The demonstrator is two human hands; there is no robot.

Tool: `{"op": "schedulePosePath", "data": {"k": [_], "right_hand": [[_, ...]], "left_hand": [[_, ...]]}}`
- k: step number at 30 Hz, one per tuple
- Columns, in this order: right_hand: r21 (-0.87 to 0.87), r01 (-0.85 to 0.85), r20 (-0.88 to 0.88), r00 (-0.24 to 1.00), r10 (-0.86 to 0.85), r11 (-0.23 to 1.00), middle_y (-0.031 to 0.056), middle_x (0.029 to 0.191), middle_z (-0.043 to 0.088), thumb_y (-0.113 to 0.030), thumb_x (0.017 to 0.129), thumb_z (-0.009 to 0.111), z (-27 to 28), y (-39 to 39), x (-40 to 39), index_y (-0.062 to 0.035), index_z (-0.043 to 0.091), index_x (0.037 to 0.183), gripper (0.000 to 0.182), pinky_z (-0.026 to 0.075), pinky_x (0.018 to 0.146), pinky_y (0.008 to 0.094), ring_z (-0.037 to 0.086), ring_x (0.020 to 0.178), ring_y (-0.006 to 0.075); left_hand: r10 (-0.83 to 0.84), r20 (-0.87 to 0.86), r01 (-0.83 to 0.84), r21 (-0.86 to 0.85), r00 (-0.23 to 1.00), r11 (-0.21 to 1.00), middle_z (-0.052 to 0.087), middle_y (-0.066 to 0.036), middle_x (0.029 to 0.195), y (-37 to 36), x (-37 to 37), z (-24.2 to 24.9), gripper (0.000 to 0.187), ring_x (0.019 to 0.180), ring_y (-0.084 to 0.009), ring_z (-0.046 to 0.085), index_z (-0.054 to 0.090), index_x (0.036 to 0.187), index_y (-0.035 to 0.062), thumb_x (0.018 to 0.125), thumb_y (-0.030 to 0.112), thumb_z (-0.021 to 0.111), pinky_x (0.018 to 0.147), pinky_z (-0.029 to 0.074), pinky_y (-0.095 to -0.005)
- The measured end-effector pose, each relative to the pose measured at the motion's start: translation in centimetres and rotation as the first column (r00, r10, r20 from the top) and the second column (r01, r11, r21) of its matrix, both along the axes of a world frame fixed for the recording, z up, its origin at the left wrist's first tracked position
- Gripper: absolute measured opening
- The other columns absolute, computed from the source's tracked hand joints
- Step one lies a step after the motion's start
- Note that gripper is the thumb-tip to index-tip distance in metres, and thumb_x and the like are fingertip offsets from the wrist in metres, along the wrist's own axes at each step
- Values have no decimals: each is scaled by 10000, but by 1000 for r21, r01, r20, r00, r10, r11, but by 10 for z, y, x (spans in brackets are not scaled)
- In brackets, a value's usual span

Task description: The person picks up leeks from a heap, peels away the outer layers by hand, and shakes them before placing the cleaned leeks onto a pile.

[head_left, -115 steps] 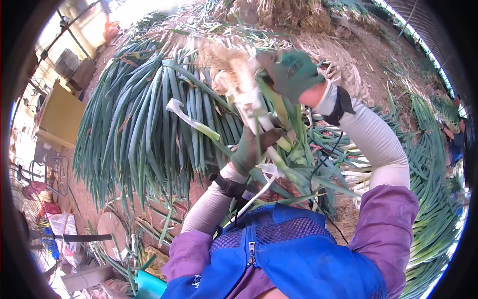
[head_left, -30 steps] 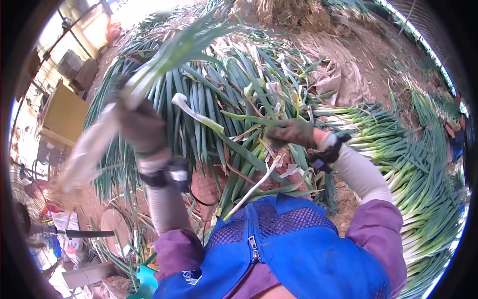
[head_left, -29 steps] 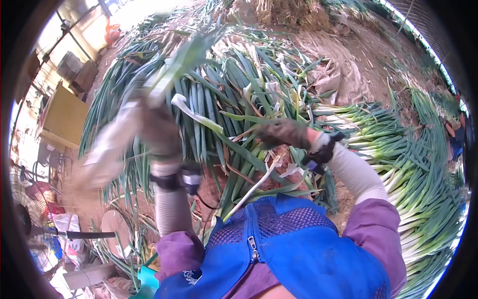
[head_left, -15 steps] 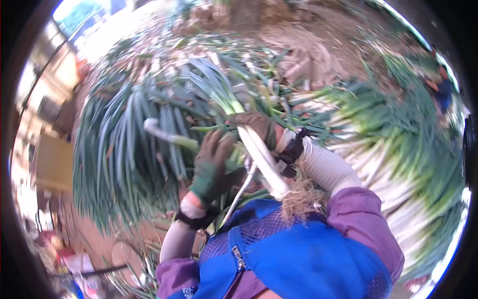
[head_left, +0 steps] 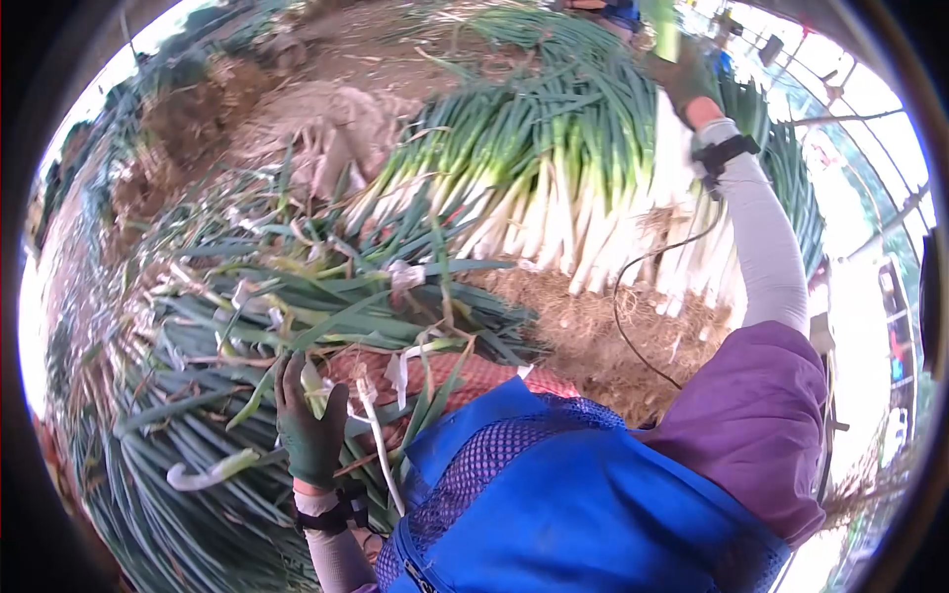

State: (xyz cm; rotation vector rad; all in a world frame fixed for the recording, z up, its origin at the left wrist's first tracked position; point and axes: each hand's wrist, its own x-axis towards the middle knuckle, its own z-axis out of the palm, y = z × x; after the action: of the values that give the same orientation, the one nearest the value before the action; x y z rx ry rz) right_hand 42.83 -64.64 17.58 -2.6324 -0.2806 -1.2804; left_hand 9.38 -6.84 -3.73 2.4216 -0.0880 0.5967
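My right hand, in a dark green glove, is stretched far out at the upper right. It grips a green onion by its green part, and the white stalk hangs below over a row of cleaned green onions. At the lower left my left hand, also gloved, has its thumb and fingers apart and holds nothing. It lies beside a pile of untrimmed green onions and loose peeled leaves.
A red mesh sack lies in front of my body. A dark cord curves over the roots. Beyond are a crumpled brown cloth and soil. Part of another person shows at the top edge.
The view has turned to the right. My right hand has carried the green onion from in front of my chest out over the cleaned row. My left hand is now apart from it.
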Motion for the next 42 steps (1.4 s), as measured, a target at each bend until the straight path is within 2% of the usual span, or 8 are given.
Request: {"op": "schedulePosePath", "data": {"k": [10, 22, 26, 31, 34, 36, 39, 42], "right_hand": [[-248, 874, -581, 212, -786, 419, 197, 1251, 588, -232, 878, 544, -115, -214, -144, -98, 437, 1341, 494, 444, 967, 437, 547, 1178, 374], [-465, 817, -421, 135, -897, 342, 146, 1184, 648, -364, 875, 535, -129, -262, -143, -102, 679, 1111, 382, 502, 871, 403, 630, 1074, 319], [273, 810, -188, 574, -797, 519, 218, 1156, 629, -371, 825, 601, -132, -326, -143, -37, 582, 1200, 502, 467, 903, 427, 601, 1075, 381], [-293, 916, -392, 147, -908, 274, 164, 1124, 656, -349, 822, 613, -148, -329, -136, -117, 584, 1237, 476, 492, 904, 397, 626, 1063, 334], [-952, 267, -209, -200, -957, 152, 152, 1117, 660, -348, 824, 611, -145, -293, -116, -125, 587, 1235, 467, 495, 906, 385, 629, 1065, 322], [-989, 130, -82, -51, -995, 74, 144, 1113, 663, -347, 826, 609, -142, -275, -76, -131, 589, 1233, 462, 497, 908, 377, 630, 1067, 314], [-304, 722, -222, 581, -783, 621, 185, 1246, 590, -349, 848, 580, -169, -220, 11, -69, 590, 1205, 454, 455, 969, 400, 565, 1157, 355], [-100, 261, -475, 835, -276, 960, 213, 1311, 536, -334, 846, 611, -208, -38, 90, -65, 554, 1266, 502, 410, 1021, 425, 507, 1216, 382]], "left_hand": [[-130, -143, 134, 17, 981, 991, 563, -208, 1159, 1, 2, -12, 493, 1069, -384, 548, 527, 1203, -7, 771, 136, 716, 913, 446, -435], [-143, -284, 116, -110, 948, 987, 591, -226, 1154, 9, 3, -34, 437, 1064, -412, 572, 570, 1163, 18, 778, 168, 711, 879, 475, -451], [-109, -300, 77, -115, 948, 990, 597, -211, 1158, 19, 3, -37, 431, 1068, -405, 570, 574, 1147, 15, 776, 183, 715, 892, 472, -454], [-73, -298, 49, -85, 952, 995, 608, -196, 1145, 23, 4, -39, 427, 1079, -380, 572, 587, 1131, 17, 775, 209, 721, 897, 471, -445], [-69, -321, 44, -85, 944, 995, 615, -192, 1133, 23, 7, -39, 421, 1083, -373, 571, 595, 1130, 19, 779, 215, 718, 897, 472, -440], [-68, -336, 36, -102, 940, 994, 615, -190, 1135, 25, 9, -40, 414, 1084, -371, 571, 595, 1134, 21, 784, 209, 712, 897, 472, -439], [-62, -326, 21, -128, 943, 992, 625, -174, 1115, 29, 12, -39, 378, 1050, -352, 598, 613, 1120, 33, 772, 151, 700, 889, 481, -404], [-51, -263, 28, -90, 963, 996, 641, -168, 1074, 34, 16, -54, 346, 1015, -359, 611, 630, 1077, 50, 753, 150, 704, 869, 495, -421]]}}
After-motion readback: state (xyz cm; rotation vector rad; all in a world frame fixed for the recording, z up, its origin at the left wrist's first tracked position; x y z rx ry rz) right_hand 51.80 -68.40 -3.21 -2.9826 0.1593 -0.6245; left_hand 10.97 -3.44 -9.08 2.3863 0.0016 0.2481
